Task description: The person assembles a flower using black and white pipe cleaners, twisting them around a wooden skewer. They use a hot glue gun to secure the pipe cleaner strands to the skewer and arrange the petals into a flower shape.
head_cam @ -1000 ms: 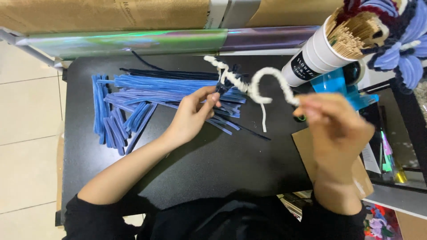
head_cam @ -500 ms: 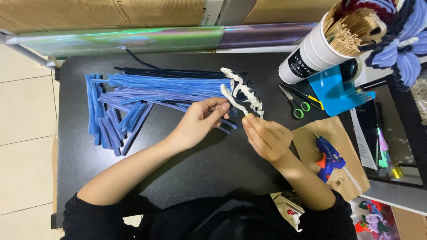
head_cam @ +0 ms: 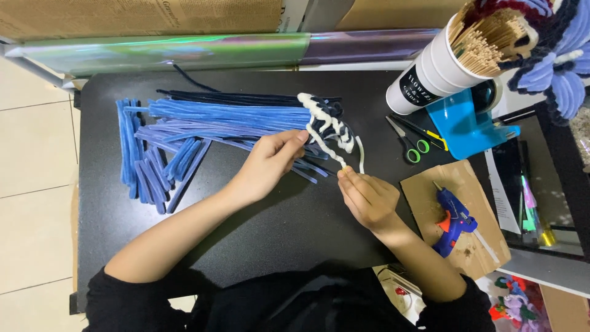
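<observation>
both hands pinch a twisted white pipe cleaner [head_cam: 329, 132] above the blue pile [head_cam: 215, 123]: left hand [head_cam: 267, 163] mid-strand, right hand [head_cam: 365, 197] its lower end; white cup [head_cam: 430, 77] holds wooden sticks [head_cam: 485, 40]

Pretty even overhead light, bright enough. The black counter [head_cam: 246, 246] eats the shadows, with only soft ones under the arms. Sharp mid-frame, slightly stretched at the corners, no real glare.

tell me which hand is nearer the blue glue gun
Right. The right hand pinches the lower end of the white pipe cleaner just left of the blue glue gun on the cardboard. The left hand is farther left, by the blue pipe cleaners.
</observation>
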